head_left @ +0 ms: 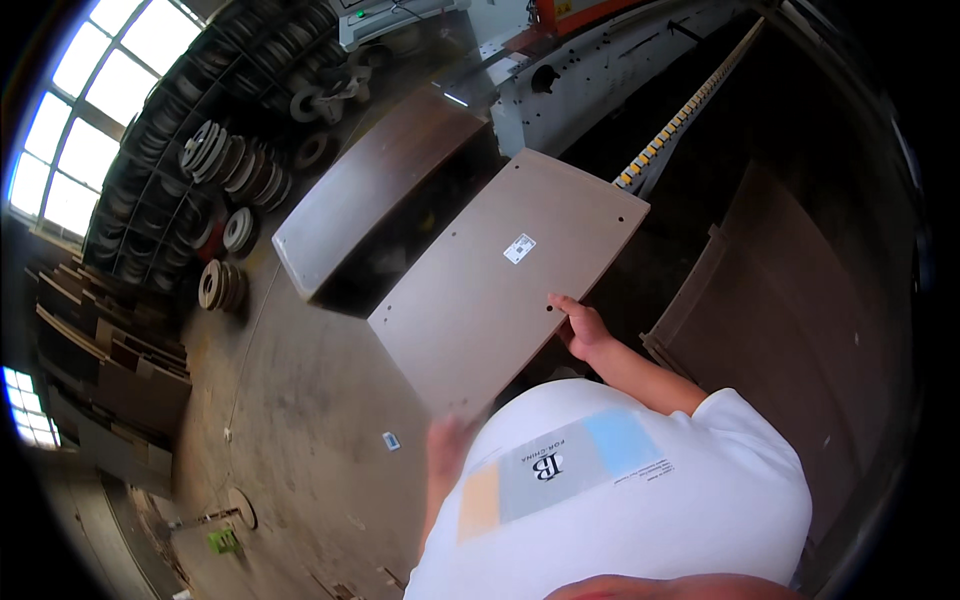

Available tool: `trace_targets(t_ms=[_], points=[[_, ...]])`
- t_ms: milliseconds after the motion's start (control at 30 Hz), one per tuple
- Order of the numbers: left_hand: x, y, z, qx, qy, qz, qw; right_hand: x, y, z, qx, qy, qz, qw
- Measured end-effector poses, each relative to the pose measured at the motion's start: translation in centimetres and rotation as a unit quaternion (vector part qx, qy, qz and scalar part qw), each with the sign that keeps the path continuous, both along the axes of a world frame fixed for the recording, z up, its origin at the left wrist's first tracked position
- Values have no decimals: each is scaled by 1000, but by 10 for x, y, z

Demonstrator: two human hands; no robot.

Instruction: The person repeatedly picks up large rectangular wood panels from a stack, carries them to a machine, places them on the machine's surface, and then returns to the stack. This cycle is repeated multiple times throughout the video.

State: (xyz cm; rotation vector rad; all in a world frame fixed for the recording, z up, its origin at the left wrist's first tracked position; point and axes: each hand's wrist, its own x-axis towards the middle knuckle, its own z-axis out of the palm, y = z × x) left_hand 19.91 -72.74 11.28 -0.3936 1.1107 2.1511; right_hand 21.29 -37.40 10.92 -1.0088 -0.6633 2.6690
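Observation:
A flat grey-brown furniture panel (470, 290) lies tilted across the space in front of me. It has several small drilled holes near its edges and a white label (520, 248) on its face. My right hand (583, 330) grips the panel's near right edge, thumb on top beside a hole and the other fingers hidden underneath. At the near left corner of the panel is my left hand (448, 440), smeared by motion, so its fingers cannot be made out.
Beyond the panel stands a stack of brown boards (385, 180). A machine (600, 80) with a yellow-marked rail (690, 110) runs along the far right. More brown boards (790, 330) stand at the right. Racks of edge-band rolls (235, 165) fill the far left; a small blue-white packet (391, 441) lies on the floor.

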Motion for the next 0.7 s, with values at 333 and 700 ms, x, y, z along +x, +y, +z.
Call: trace_targets(t_ms=[333,700], points=[[-287,94,1,47,25,-154,987,-203,65,13,42,-13,-100,994],[-451,278,-101,29,-47,-182,982,-364,268,-97,32,8,-142,989]])
